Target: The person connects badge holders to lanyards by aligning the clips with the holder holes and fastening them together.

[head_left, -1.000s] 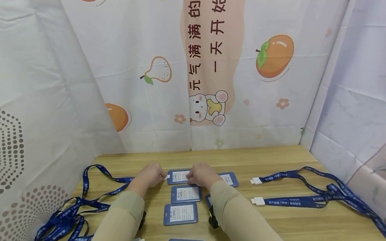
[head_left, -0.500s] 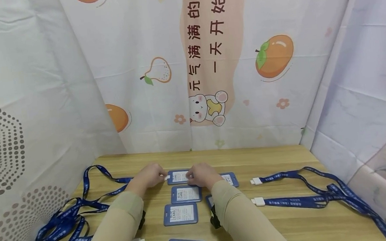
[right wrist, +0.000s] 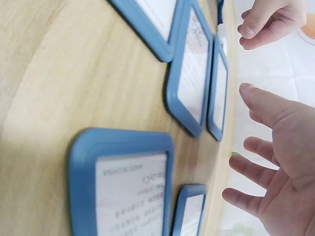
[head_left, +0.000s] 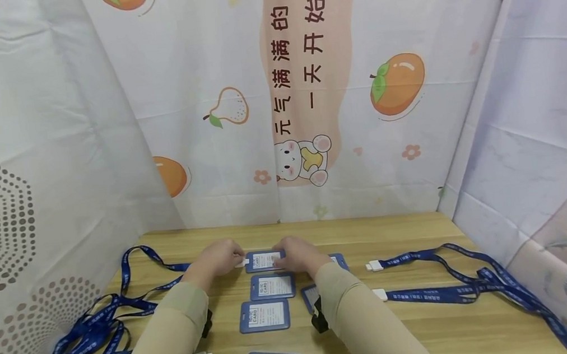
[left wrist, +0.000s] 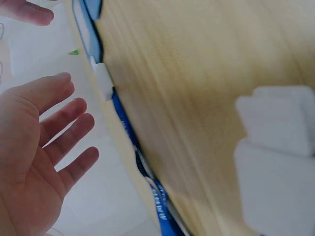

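Presently, at left, the left hand [head_left: 222, 256] is held low over the far part of the wooden table [head_left: 394, 229], its fingers loosely spread and nothing grasped, near a white clip [head_left: 240, 263] at the left end of the farthest blue badge holder [head_left: 259, 261]. To its right, the right hand [head_left: 295, 252] is reached forward, its fingers released and parted; the holder's right end is overlapped by its fingertips in the head view, while a gap is shown from the right wrist. Both forearms are covered by beige sleeves.

From left to right, a tangle of blue lanyards [head_left: 92, 340] is seen, whose number cannot be told; four white clips in all, two of them left of the middle row and two at right; four badge holders in the middle row; two more beside the right arm; and two strap ends [head_left: 430, 295] at far right.

Compared with half a second ago, the farthest holder is left in its place, more of the holder [head_left: 310, 298] by the right wrist is exposed, and the nearer right-hand clip [head_left: 380, 295] is partly covered by the sleeve.
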Demonstrator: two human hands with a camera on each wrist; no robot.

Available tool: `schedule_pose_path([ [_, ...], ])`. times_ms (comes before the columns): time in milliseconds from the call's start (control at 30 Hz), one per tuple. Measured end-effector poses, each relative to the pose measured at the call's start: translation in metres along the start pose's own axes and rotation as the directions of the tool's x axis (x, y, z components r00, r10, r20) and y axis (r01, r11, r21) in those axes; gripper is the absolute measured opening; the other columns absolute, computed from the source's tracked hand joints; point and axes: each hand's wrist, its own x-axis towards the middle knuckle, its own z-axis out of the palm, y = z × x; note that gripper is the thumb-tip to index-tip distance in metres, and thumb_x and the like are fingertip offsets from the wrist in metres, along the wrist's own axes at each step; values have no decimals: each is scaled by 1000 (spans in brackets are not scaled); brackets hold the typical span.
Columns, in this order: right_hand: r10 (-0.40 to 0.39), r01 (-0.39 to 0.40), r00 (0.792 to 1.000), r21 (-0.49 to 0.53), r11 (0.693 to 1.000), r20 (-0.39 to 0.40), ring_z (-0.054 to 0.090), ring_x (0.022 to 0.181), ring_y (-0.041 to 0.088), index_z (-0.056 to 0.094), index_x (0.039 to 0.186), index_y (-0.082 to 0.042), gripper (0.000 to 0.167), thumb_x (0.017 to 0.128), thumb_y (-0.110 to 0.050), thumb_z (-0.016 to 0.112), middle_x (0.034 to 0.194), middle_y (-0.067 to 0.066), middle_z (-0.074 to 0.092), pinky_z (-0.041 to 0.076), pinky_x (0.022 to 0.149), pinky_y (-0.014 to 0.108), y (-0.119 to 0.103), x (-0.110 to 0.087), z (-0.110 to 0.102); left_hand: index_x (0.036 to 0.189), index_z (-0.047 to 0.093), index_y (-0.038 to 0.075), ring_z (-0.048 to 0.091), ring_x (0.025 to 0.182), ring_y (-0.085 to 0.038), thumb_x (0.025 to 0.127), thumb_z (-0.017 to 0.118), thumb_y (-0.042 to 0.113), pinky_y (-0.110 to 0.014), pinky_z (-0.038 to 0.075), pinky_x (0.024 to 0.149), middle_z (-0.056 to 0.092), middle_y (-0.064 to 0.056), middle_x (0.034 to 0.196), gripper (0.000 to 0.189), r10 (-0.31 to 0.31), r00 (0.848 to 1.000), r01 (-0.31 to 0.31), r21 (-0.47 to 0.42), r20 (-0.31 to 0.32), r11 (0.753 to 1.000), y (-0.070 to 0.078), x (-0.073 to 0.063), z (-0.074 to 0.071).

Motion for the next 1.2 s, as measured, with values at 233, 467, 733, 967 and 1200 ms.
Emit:
schedule_pose_path([
  [233,-25,26,999,33,999,-38,47,138,28,61,141,-17,50,96,-37,72,145,5,57,36,113,48,2,0,-7,122,74,13,61,121,-28,100,68,29,-50,48,103,69,-5,124,28,-19,1000,19,5,-8,1000,11,-6,-14],
  [467,-118,128,987,87,988,-112,54,131,29,62,140,-15,44,100,-32,67,142,5,60,42,108,48,0,-8,-21,124,73,14,63,117,-25,99,68,30,-48,50,100,69,-3,124,30,70,995,-69,17,-66,997,25,-10,-24],
  [733,-164,188,973,145,971,-161,58,125,34,64,137,-14,37,102,-26,64,141,8,60,48,102,48,-2,-17,-36,125,73,16,64,115,-26,99,68,32,-46,53,96,68,-4,127,30,161,981,-162,-4,-105,987,37,-15,-36],
  [967,-196,229,962,165,959,-191,60,122,29,64,137,-12,37,102,-25,63,140,5,61,49,101,46,-1,-24,-40,124,74,16,59,125,-31,99,69,32,-50,48,103,62,-11,137,30,203,971,-205,-3,-125,979,37,-28,-47],
  [1200,-203,234,965,194,953,-168,59,123,27,63,137,-18,39,100,-29,67,138,0,62,50,100,44,-3,-34,-43,124,74,16,57,128,-32,98,70,33,-52,46,105,63,-10,136,31,242,959,-245,-6,-151,969,31,-41,-49],
])
